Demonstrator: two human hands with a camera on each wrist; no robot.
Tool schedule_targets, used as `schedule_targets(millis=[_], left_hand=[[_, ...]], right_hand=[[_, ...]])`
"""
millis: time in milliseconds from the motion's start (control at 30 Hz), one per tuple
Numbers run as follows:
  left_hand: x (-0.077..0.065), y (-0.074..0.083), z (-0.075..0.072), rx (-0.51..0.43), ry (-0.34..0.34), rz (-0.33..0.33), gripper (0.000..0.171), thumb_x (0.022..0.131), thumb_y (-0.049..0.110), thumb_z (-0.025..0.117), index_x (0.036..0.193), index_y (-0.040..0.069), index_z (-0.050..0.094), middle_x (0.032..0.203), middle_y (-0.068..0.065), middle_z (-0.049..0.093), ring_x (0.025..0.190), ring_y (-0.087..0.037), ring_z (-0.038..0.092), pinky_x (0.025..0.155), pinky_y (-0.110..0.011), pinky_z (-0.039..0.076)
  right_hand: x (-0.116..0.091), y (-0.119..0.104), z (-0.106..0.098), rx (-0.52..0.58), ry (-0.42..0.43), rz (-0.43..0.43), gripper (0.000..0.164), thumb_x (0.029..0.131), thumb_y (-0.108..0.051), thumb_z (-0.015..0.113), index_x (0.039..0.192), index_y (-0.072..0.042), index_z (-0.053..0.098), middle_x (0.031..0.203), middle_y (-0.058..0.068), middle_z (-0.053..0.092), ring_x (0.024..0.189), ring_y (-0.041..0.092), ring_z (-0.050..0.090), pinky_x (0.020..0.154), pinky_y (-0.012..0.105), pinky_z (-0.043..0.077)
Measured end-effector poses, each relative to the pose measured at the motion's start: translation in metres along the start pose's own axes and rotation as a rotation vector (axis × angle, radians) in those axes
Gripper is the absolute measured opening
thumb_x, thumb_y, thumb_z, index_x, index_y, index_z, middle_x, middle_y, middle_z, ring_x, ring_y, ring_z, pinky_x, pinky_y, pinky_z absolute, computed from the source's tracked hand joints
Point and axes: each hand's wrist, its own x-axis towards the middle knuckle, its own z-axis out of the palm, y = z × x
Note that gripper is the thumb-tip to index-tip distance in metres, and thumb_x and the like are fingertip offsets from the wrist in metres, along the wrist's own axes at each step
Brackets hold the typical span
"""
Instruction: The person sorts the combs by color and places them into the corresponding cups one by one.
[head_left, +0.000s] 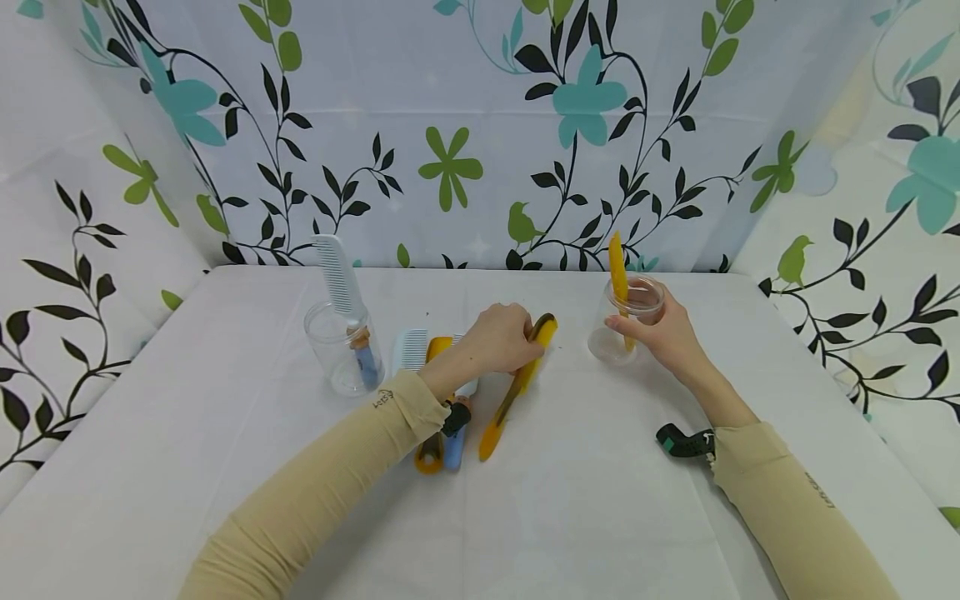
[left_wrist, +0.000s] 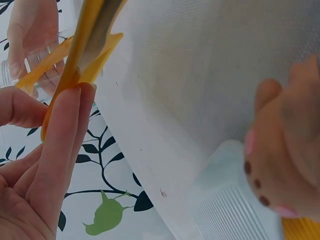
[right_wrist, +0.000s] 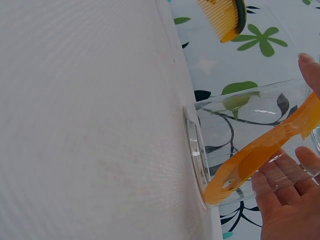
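Observation:
My left hand (head_left: 504, 337) pinches a yellow comb (head_left: 497, 429) with a dark back, held slanted above the table. In the left wrist view the thumb and fingers grip one end of this comb (left_wrist: 75, 65). My right hand (head_left: 663, 333) grips a clear jar (head_left: 611, 346) near its rim, with the thumb in front. Inside that jar leans another yellow comb (head_left: 618, 271), whose handle (right_wrist: 245, 162) reaches the bottom in the right wrist view. Beneath my left forearm lie a pale blue comb (head_left: 411, 350), a yellow comb (head_left: 429, 462) and a blue-handled comb (head_left: 453, 450), partly hidden.
A second clear jar (head_left: 322, 329) stands at the left, with a pale blue comb (head_left: 341, 279) upright in it. A brown figure (left_wrist: 287, 145) shows close up in the left wrist view. Patterned cloth (head_left: 465, 83) hangs behind the white table (head_left: 585, 517).

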Motion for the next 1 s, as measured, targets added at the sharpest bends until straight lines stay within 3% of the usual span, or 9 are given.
schedule_targets(millis=[267, 567, 1000], left_hand=[[0.002, 0.003, -0.002, -0.034, 0.050, -0.003, 0.013, 0.092, 0.017, 0.064, 0.091, 0.004, 0.067, 0.068, -0.005, 0.068, 0.056, -0.015, 0.068, 0.051, -0.022, 0.051], [0.003, 0.008, -0.004, -0.076, 0.068, -0.019, 0.016, 0.093, 0.018, 0.064, 0.099, 0.004, 0.066, 0.073, -0.005, 0.069, 0.064, -0.021, 0.072, 0.053, -0.022, 0.051], [0.006, 0.013, -0.006, -0.145, 0.159, 0.021, 0.021, 0.093, 0.017, 0.062, 0.107, 0.002, 0.065, 0.094, -0.009, 0.071, 0.060, -0.011, 0.068, 0.056, -0.022, 0.055]], right_hand=[[0.000, 0.000, 0.000, -0.001, 0.003, -0.002, 0.072, 0.092, -0.033, 0.073, 0.150, -0.015, 0.035, 0.147, 0.013, 0.052, 0.125, 0.032, 0.054, 0.100, 0.040, 0.047], [0.002, 0.004, 0.001, -0.011, 0.004, -0.002, 0.074, 0.091, -0.036, 0.073, 0.151, -0.016, 0.035, 0.147, 0.013, 0.052, 0.126, 0.032, 0.054, 0.102, 0.042, 0.048], [0.000, 0.001, 0.000, -0.008, 0.005, -0.007, 0.073, 0.090, -0.038, 0.073, 0.149, -0.015, 0.037, 0.145, 0.012, 0.054, 0.126, 0.029, 0.054, 0.097, 0.026, 0.048]])
